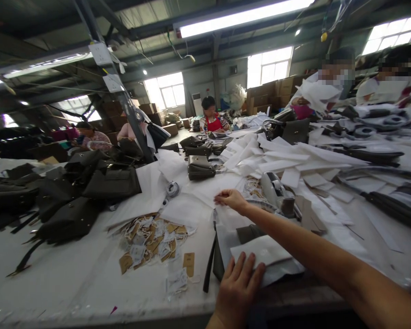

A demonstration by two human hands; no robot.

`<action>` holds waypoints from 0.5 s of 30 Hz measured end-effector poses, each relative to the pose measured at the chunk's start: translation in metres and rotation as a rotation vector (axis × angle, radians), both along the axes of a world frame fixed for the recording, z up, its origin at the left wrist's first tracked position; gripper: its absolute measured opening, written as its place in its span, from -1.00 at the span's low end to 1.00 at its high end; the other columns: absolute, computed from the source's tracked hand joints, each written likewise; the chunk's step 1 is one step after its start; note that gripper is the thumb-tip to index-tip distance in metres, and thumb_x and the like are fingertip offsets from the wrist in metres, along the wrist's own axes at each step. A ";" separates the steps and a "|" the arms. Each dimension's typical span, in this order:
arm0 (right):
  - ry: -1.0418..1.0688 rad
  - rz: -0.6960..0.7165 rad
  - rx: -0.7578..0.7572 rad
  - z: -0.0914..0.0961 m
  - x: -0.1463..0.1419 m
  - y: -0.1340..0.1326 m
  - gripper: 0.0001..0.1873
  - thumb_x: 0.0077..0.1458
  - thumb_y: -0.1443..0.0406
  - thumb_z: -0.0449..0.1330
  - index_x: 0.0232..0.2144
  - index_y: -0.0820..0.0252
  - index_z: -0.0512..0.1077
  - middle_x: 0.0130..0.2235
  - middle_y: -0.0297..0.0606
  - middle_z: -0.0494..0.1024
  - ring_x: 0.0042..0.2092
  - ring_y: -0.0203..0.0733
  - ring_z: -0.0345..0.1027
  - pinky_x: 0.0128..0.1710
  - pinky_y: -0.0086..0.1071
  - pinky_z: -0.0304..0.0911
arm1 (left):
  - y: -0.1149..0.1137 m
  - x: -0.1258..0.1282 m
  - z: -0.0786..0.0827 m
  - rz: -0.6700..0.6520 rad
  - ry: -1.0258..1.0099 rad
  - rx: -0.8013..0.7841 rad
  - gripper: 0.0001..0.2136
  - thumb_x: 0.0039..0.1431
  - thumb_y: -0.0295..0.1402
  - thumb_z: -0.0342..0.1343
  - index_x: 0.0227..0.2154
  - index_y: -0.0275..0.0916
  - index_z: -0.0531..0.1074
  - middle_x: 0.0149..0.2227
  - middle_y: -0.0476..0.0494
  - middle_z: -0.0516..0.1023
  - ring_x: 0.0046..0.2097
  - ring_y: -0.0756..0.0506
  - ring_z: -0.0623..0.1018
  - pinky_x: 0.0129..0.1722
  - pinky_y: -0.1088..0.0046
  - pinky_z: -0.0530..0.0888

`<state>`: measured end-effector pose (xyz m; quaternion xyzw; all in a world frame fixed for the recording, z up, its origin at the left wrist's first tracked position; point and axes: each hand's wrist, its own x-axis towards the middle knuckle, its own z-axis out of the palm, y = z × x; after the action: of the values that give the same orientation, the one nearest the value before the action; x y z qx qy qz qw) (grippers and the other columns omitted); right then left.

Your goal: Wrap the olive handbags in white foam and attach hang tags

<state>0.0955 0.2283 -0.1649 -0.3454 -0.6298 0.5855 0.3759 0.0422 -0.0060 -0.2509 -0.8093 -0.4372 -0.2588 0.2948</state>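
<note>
A dark handbag lies at the table's front edge, mostly hidden under white wrapping sheets. My left hand rests on the lower part of this wrapping with its fingers stretched out. At the bag's far side, my right hand is pinched on the edge of a thin white sheet. A dark strap hangs out at the bag's left side. Beside it is a pile of brown tags with white strings and small clear packets.
Dark bags are heaped on the left. A small dark bag stands farther back. A tape dispenser and loose white sheets lie on the right. A metal post rises at the left. Several people work around the table.
</note>
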 end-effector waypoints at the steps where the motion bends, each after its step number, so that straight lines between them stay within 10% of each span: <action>1: -0.003 0.021 0.022 0.005 0.002 -0.006 -0.59 -0.13 0.03 0.42 -0.42 0.27 0.55 -0.39 -0.20 0.65 -0.34 -0.20 0.53 -0.28 -0.35 0.42 | 0.000 0.000 0.000 0.000 -0.005 -0.002 -0.65 0.40 -0.39 -0.03 0.18 -0.05 0.36 0.17 -0.02 0.48 0.14 -0.16 0.53 0.00 0.27 0.58; 9: -0.162 0.239 0.270 0.030 0.061 -0.096 -0.74 0.07 0.10 0.31 -0.34 0.14 0.66 -0.32 -0.27 0.66 -0.21 -0.09 0.52 -0.08 -0.25 0.38 | -0.003 -0.003 -0.003 0.026 -0.021 -0.059 -0.63 0.41 -0.41 -0.06 0.23 -0.11 0.30 0.25 -0.07 0.40 0.23 -0.12 0.42 0.16 0.26 0.46; 15: -0.250 0.262 0.523 -0.004 0.104 -0.148 -0.78 0.16 0.27 0.20 -0.24 -0.02 0.66 -0.10 -0.21 0.59 -0.09 -0.13 0.49 -0.08 -0.36 0.36 | 0.006 -0.002 -0.022 -0.006 -0.184 0.056 -0.74 0.35 -0.40 0.04 0.05 -0.16 0.45 -0.18 -0.08 0.64 -0.16 -0.05 0.63 0.02 0.40 0.55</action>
<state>0.1990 0.0803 -0.1689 -0.2224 -0.8394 0.3999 0.2932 0.0403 -0.0002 -0.2731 -0.7749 -0.4525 -0.3449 0.2753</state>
